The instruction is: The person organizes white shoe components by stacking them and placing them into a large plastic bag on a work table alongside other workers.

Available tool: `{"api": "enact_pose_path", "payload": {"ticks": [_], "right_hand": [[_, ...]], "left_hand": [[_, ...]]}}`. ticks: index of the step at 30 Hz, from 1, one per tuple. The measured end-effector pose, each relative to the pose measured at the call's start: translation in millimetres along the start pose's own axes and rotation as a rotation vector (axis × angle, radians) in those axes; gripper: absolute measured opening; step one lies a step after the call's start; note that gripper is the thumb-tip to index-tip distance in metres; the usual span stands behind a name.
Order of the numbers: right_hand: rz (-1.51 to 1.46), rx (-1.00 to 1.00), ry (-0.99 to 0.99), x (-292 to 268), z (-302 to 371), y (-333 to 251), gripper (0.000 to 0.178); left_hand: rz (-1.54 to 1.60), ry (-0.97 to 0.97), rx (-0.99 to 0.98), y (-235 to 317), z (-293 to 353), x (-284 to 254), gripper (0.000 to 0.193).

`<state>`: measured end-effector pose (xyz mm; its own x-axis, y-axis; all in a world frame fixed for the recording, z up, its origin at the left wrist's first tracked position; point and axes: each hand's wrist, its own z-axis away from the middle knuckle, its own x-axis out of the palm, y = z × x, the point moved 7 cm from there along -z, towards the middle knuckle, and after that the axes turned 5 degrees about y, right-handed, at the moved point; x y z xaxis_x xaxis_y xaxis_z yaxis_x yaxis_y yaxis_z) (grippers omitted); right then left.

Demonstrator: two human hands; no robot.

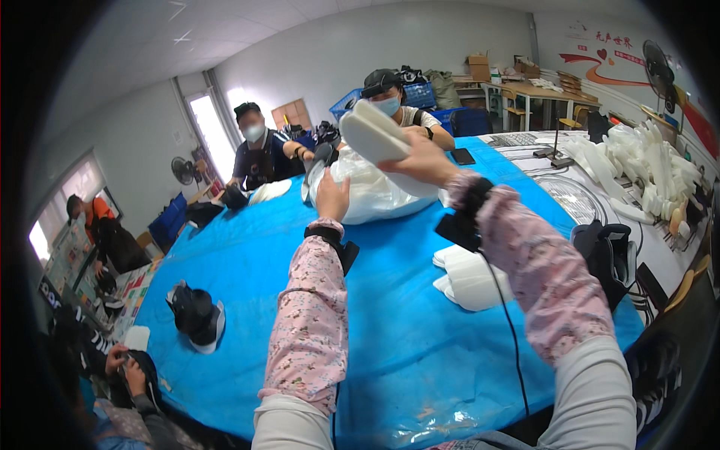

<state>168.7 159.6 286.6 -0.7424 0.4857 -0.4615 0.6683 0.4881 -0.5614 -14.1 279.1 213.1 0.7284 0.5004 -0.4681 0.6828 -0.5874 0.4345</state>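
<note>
My right hand is closed around a stack of white, sole-shaped shoe insoles, raised above a white plastic bag on the blue-covered table. My left hand rests against the left side of that bag, thumb apart from the fingers; some fingers are hidden. Nearer to me, below my right wrist, lies another pile of white insoles. A dark shoe with a pale sole stands at the left of the table. The bag's contents are mostly hidden.
Two masked people sit across the table, with white insoles near one. Black shoes stand at the right edge. A heap of white pieces lies beyond. A co-worker's hands show at lower left. A cable hangs from my right wrist.
</note>
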Motion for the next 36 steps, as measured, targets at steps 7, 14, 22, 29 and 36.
{"api": "enact_pose_path", "payload": {"ticks": [7, 14, 22, 29, 36], "right_hand": [[0.705, -0.07, -0.079, 60.4, -20.5, 16.1, 0.049], [1.041, -0.42, -0.323, 123.9, -18.4, 17.9, 0.02], [0.868, -0.452, 0.029, 160.4, -48.1, 13.3, 0.016], [0.574, -0.419, -0.239, 207.1, -17.1, 71.8, 0.04], [0.582, -0.298, -0.297, 110.4, -16.3, 71.9, 0.058]], "left_hand": [[-0.069, -0.112, -0.303, -56.7, 6.9, -4.4, 0.035], [0.818, 0.098, -0.49, -57.8, 12.8, -3.2, 0.019], [0.848, 0.025, -0.527, -59.0, 28.3, -19.1, 0.02], [0.93, -0.021, -0.612, -63.1, 33.4, -8.2, 0.026], [1.002, 0.036, -0.73, -80.2, 34.4, -9.4, 0.024]]}}
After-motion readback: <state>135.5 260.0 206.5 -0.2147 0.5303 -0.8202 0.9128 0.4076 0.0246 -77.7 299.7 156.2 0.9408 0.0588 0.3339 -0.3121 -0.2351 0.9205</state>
